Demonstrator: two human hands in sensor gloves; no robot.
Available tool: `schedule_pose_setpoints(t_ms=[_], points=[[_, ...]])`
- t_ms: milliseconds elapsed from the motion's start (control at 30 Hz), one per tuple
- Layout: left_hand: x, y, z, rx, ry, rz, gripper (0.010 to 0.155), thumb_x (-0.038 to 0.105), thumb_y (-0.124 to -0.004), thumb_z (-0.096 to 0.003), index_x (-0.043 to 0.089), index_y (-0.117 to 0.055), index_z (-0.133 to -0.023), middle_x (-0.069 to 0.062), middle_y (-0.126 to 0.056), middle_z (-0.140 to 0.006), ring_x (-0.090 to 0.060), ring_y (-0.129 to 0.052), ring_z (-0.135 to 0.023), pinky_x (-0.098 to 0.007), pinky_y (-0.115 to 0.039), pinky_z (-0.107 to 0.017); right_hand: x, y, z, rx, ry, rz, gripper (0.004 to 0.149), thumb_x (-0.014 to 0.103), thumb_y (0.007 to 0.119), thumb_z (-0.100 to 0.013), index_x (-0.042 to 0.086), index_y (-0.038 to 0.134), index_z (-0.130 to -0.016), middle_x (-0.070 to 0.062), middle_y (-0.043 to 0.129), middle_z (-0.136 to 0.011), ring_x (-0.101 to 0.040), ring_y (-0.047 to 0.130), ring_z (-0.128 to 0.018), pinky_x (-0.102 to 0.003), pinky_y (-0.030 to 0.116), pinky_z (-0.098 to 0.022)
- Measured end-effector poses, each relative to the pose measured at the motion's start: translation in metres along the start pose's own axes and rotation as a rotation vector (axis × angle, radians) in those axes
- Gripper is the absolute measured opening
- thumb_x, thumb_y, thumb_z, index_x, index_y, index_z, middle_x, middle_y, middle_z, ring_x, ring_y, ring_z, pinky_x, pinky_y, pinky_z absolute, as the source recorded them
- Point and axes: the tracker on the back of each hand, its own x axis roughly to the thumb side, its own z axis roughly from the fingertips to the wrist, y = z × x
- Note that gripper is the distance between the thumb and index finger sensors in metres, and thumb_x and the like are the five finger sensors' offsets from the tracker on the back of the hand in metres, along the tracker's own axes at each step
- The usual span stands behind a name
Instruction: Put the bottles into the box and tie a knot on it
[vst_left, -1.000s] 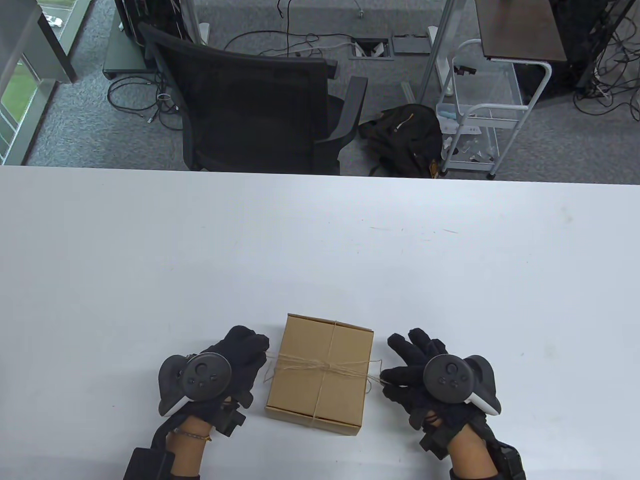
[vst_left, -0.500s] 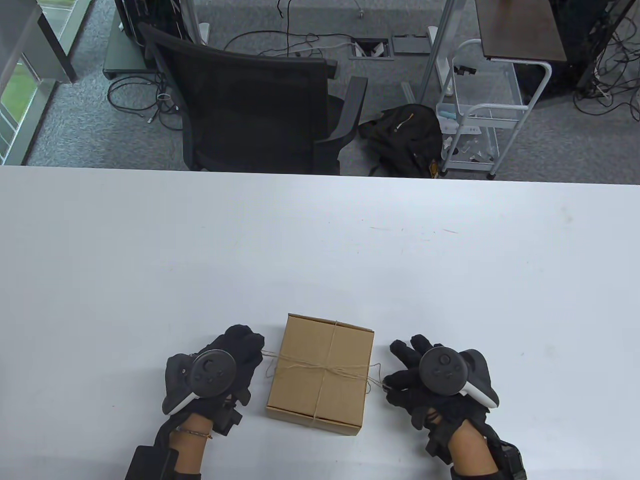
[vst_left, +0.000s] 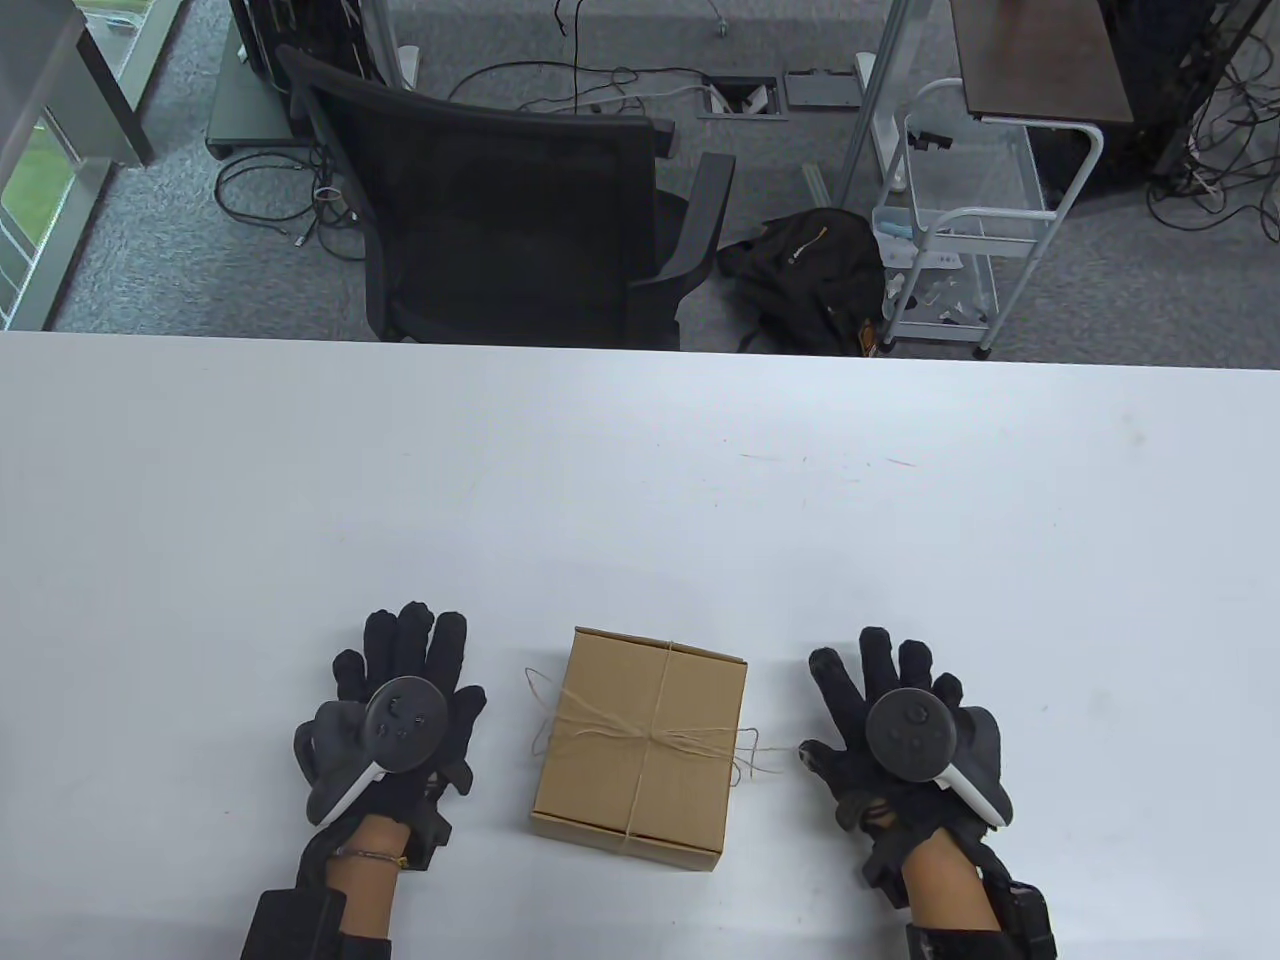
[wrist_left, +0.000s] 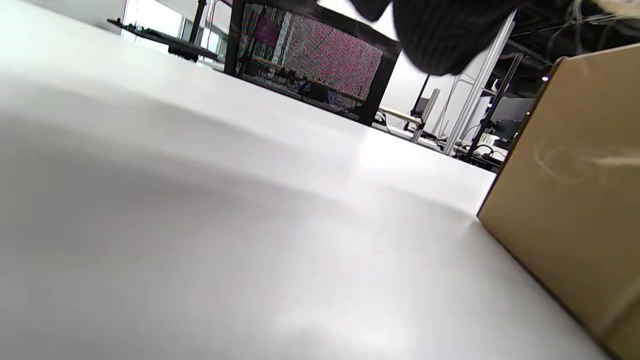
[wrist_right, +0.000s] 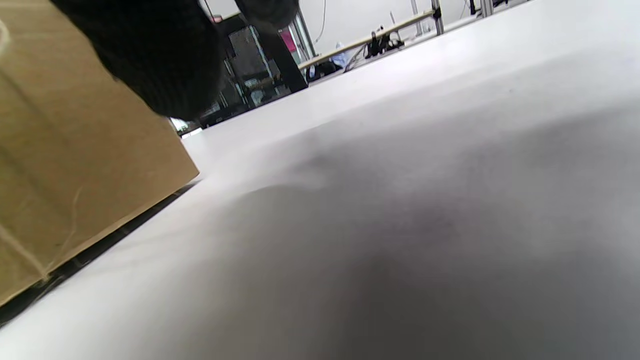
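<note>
A closed brown cardboard box (vst_left: 640, 745) sits near the table's front edge, bound crosswise with thin twine (vst_left: 652, 737) knotted on its lid. Loose twine ends stick out at both sides of the box. My left hand (vst_left: 400, 680) lies flat on the table to the left of the box, fingers straight and apart, holding nothing. My right hand (vst_left: 880, 690) lies flat to the right, fingers spread, with a twine end reaching close to its thumb. The box side fills the right of the left wrist view (wrist_left: 575, 200) and the left of the right wrist view (wrist_right: 75, 165). No bottles show.
The white table (vst_left: 640, 480) stretches wide behind the box. Beyond its far edge stand a black office chair (vst_left: 500, 210), a black bag (vst_left: 800, 270) on the floor and a white wire cart (vst_left: 960, 220).
Both hands have let go of the twine ends, opened their fingers and moved outward from the box to lie flat on the table. The box has stayed put.
</note>
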Motion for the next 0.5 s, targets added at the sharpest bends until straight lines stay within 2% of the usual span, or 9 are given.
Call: schedule_pose_setpoints(t_ms=[133, 500], points=[[0.005, -0.003, -0.001, -0.051, 0.004, -0.004, 0.093, 0.06, -0.075, -0.0512, 0.033, -0.018, -0.12, -0.02, -0.01, -0.129, -0.058, -0.011, -0.11, -0.08, -0.023, -0.068, -0.001, 0.002, 0.001, -0.027, -0.028, -0.027, 0.088, 0.056, 0.074, -0.048, 0.033, 0.016, -0.11, -0.011, -0.006, -0.113, -0.047, -0.011, -0.096, -0.075, -0.006, -0.057], [0.019, -0.01, 0.001, -0.065, -0.055, -0.038, 0.093, 0.06, -0.075, -0.0508, 0.034, -0.017, -0.119, -0.019, -0.009, -0.129, -0.058, -0.011, -0.111, -0.08, -0.021, -0.067, 0.002, 0.006, 0.0, -0.014, -0.043, -0.031, 0.088, 0.059, 0.071, -0.048, 0.033, 0.014, -0.109, -0.01, -0.007, -0.112, -0.046, -0.012, -0.096, -0.075, -0.006, -0.057]])
